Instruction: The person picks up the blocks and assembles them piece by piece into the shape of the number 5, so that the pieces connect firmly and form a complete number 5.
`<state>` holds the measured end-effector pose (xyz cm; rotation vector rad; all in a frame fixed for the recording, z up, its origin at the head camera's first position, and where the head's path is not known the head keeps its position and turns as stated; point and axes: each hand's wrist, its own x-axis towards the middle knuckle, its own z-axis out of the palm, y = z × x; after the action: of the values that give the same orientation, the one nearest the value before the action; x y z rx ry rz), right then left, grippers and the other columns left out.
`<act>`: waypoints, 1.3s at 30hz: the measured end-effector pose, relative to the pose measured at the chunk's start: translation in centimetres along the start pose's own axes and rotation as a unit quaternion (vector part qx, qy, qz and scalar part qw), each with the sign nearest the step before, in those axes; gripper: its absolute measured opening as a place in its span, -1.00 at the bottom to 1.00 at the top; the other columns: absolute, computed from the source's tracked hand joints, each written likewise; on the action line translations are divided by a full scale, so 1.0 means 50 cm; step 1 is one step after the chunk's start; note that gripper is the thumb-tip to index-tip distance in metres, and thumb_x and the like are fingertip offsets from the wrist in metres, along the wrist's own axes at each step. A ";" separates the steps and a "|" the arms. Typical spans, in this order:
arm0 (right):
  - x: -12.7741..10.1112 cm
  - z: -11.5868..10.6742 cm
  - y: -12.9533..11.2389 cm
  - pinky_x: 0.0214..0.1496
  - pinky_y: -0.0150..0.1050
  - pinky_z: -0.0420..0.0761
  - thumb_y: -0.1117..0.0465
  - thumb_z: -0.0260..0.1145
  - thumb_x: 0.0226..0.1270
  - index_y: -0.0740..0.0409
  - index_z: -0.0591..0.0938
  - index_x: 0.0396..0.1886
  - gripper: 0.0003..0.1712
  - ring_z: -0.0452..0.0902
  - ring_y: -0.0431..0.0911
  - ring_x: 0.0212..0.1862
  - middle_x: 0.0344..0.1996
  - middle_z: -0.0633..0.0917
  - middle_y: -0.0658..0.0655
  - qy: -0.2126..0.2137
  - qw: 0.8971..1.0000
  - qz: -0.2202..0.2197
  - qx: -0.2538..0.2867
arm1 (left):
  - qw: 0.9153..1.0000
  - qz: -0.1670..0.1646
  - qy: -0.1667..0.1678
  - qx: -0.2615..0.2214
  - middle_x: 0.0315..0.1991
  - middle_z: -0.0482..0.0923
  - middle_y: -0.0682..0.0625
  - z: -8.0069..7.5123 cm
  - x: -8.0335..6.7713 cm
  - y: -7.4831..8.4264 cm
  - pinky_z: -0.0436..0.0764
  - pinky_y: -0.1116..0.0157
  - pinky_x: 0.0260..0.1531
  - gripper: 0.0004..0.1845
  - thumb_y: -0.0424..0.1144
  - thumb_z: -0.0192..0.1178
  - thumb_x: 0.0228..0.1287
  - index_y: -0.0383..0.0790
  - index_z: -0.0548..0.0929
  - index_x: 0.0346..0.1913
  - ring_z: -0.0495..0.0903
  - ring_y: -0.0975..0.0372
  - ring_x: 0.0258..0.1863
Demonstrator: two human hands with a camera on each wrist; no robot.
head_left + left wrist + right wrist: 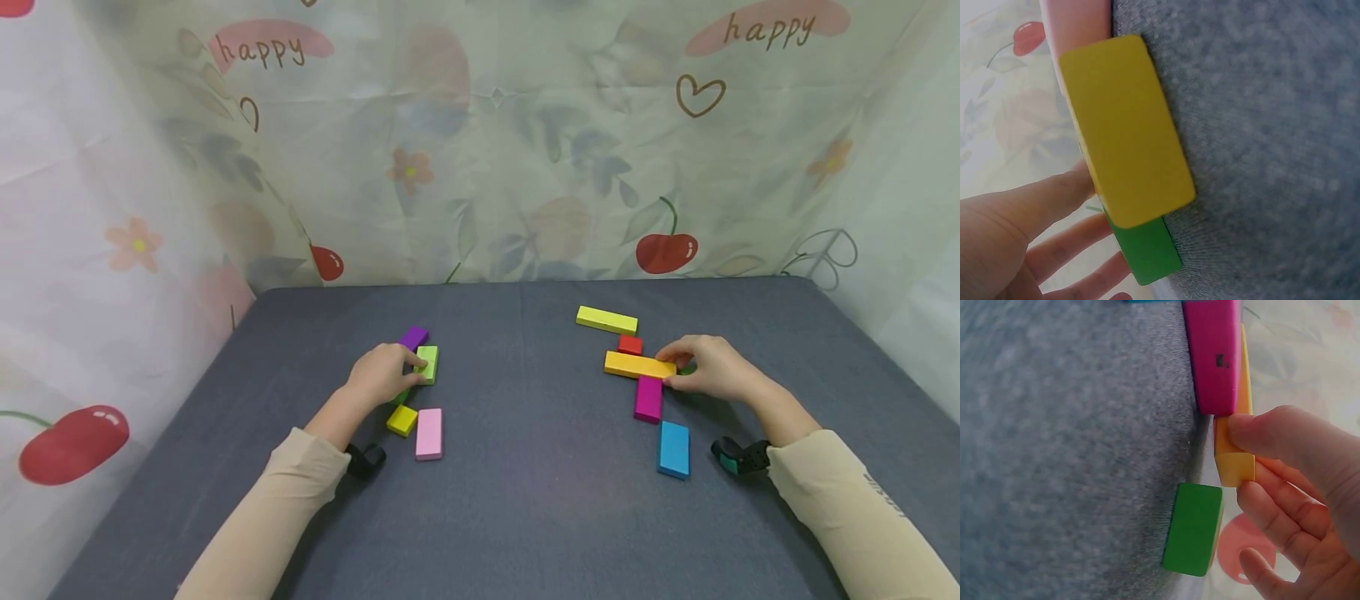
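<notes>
On the left, my left hand (381,373) pinches a lime green block (427,365) between thumb and fingers. Around it lie a purple block (415,337), a green block (1150,253) partly under the hand, a yellow block (402,421) and a pink block (429,434). The lime block is hidden in the left wrist view. Across the table, the right hand (708,367) grips the right end of a long orange block (633,365), thumb on its near side. A magenta block (648,399) lies right against that block's near side. Close to these fingers is another green block (1194,529).
Behind the orange block are a red block (630,343) and a long yellow block (607,321). A blue block (673,450) lies nearer the front. The grey cloth-covered table (517,517) ends at a patterned curtain (495,183) at the back.
</notes>
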<state>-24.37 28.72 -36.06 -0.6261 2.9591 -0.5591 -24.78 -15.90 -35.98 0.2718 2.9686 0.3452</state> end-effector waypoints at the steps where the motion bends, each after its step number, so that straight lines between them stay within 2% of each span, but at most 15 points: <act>1: 0.000 -0.001 -0.001 -0.16 -0.12 0.54 0.27 0.37 0.09 0.31 0.63 -0.07 -0.63 0.49 -0.05 -0.21 -0.17 0.68 0.22 0.002 1.000 -0.001 -0.001 | 1.000 -0.001 0.000 -0.001 0.13 0.56 -0.12 0.000 0.001 0.000 0.51 0.02 0.05 -0.65 -0.09 0.26 0.19 -0.03 0.65 0.05 0.50 0.00 0.14; 11: 0.000 -0.011 -0.010 -0.24 -0.27 0.46 0.26 0.40 0.08 0.28 0.63 -0.06 -0.61 0.44 -0.07 -0.22 -0.20 0.67 0.18 0.025 1.000 0.007 0.009 | 1.000 -0.008 -0.006 -0.011 0.15 0.54 -0.13 0.002 0.004 0.000 0.48 0.00 0.09 -0.64 -0.10 0.26 0.19 -0.02 0.64 0.06 0.48 -0.01 0.16; 22: 0.006 -0.022 -0.042 -0.18 -0.15 0.51 0.27 0.42 0.06 0.27 0.64 -0.08 -0.62 0.45 -0.08 -0.22 -0.21 0.68 0.17 0.059 0.998 -0.032 0.015 | 1.000 -0.014 -0.010 -0.024 0.16 0.53 -0.14 -0.004 0.003 -0.001 0.45 -0.02 0.12 -0.63 -0.10 0.28 0.17 -0.03 0.64 0.06 0.46 -0.02 0.17; 34: 0.030 -0.014 -0.066 -0.19 -0.24 0.52 0.31 0.39 0.04 0.27 0.65 -0.09 -0.64 0.47 -0.05 -0.23 -0.20 0.68 0.15 0.060 0.996 -0.055 0.022 | 1.000 -0.011 -0.005 -0.023 0.15 0.54 -0.13 -0.002 0.007 -0.001 0.44 -0.04 0.13 -0.63 -0.11 0.29 0.16 -0.04 0.64 0.06 0.46 -0.02 0.18; 39: 0.044 -0.013 -0.080 -0.16 -0.17 0.54 0.31 0.40 0.05 0.27 0.64 -0.09 -0.64 0.48 -0.04 -0.22 -0.19 0.68 0.15 0.050 0.997 -0.061 0.026 | 1.000 -0.006 -0.005 -0.021 0.15 0.54 -0.12 -0.002 0.007 -0.002 0.45 -0.02 0.11 -0.62 -0.11 0.29 0.16 -0.04 0.64 0.07 0.47 -0.01 0.16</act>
<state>-24.96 24.65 -33.98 -0.8005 3.0013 -0.6948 -25.13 -15.93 -35.94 0.2512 2.9482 0.4036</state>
